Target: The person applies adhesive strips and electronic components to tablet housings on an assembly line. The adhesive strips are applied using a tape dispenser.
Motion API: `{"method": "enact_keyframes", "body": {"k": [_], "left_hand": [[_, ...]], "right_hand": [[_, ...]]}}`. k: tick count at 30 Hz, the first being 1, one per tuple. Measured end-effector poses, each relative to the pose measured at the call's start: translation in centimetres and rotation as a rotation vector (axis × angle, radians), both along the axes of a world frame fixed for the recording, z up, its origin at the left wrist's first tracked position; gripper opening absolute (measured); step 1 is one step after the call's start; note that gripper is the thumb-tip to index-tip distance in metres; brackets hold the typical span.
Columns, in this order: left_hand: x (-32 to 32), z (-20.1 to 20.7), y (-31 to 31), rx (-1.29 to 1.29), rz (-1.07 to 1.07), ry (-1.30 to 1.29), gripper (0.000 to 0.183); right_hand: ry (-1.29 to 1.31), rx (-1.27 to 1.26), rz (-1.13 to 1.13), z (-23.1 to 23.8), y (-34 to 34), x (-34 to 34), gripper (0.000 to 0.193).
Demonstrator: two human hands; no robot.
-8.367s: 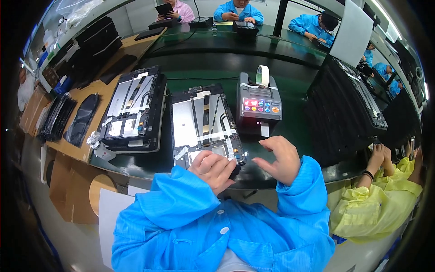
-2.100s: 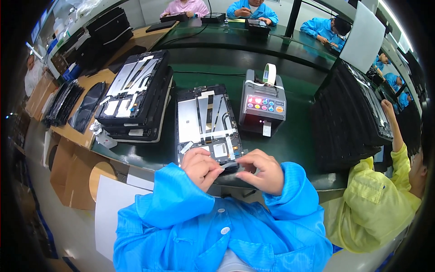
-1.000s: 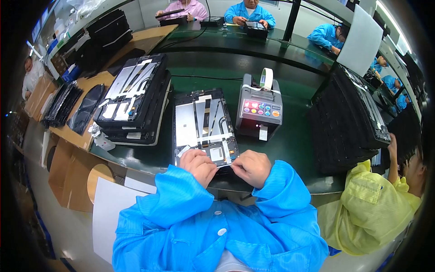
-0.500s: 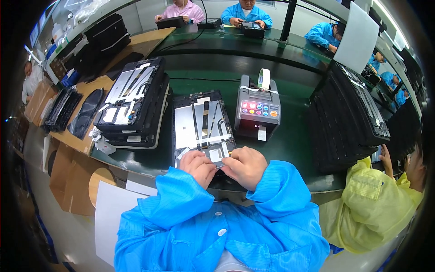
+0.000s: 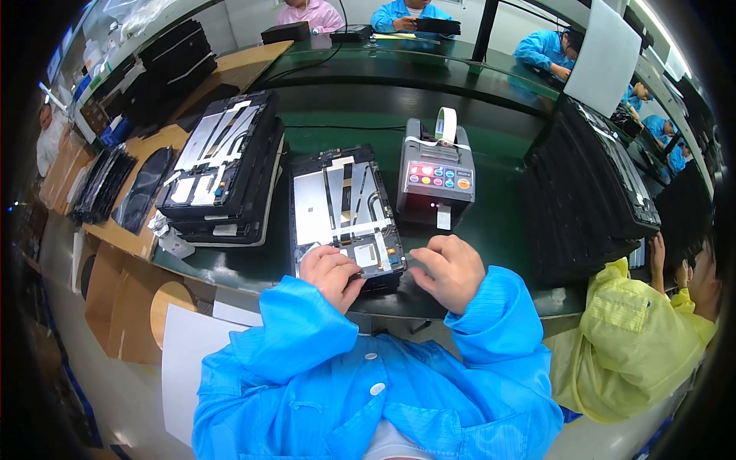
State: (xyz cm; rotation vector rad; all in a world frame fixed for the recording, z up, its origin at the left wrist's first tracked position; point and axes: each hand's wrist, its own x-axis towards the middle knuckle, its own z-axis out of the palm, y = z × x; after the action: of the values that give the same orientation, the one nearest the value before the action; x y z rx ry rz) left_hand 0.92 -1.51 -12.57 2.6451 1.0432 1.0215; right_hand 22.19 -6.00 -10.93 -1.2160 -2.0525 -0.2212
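By the surface's (image 5: 506,207) near edge, taping the opened tablet (image 5: 313,211) seems in hand: left hand (image 5: 330,274) curled on it (pinch unclear), right hand (image 5: 454,274) part-spread; smoothing probably comes due.

Tabletop (image 5: 498,218): dark green, glossy. Mid-front, an opened flat device (image 5: 310,218), innards up. Left of it, a stack of similar units (image 5: 201,199); crumpled pale scrap (image 5: 175,241) beside that, near the edge. Grey tape dispenser (image 5: 437,165) right of the device; thin dark cable (image 5: 345,126) behind. Far right: tall black stack (image 5: 575,207).
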Motion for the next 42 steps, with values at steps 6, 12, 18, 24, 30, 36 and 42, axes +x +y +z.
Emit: {"method": "enact_keyframes", "body": {"k": [6,12,18,24,30,36,42], "left_hand": [[-0.4,0.3,-0.2,0.030,0.005,-0.021,0.027],[-0.7,0.3,-0.1,0.023,-0.018,-0.011,0.027],[-0.4,0.0,0.1,0.039,-0.075,-0.020,0.023],[-0.2,0.3,0.4,-0.020,-0.127,0.011,0.012],[-0.3,-0.2,0.8,0.057,-0.249,-0.023,0.013],[-0.3,-0.2,0.8,0.074,-0.277,-0.040,0.015],[-0.4,-0.3,0.9,0.046,-0.278,-0.064,0.015]], "right_hand": [[0.122,-0.022,-0.087,-0.7,-0.5,0.6,0.034],[0.145,-0.091,-0.068,-0.7,-0.5,0.0,0.029],[0.194,-0.258,0.049,-0.9,0.3,-1.6,0.017],[0.266,-0.204,0.207,-2.0,1.0,-1.4,0.014],[0.288,-0.227,0.254,-2.7,1.0,-1.1,0.016],[0.314,-0.235,0.276,-3.1,1.1,-1.0,0.016],[0.349,-0.246,0.297,-3.0,1.1,-1.1,0.016]]}}
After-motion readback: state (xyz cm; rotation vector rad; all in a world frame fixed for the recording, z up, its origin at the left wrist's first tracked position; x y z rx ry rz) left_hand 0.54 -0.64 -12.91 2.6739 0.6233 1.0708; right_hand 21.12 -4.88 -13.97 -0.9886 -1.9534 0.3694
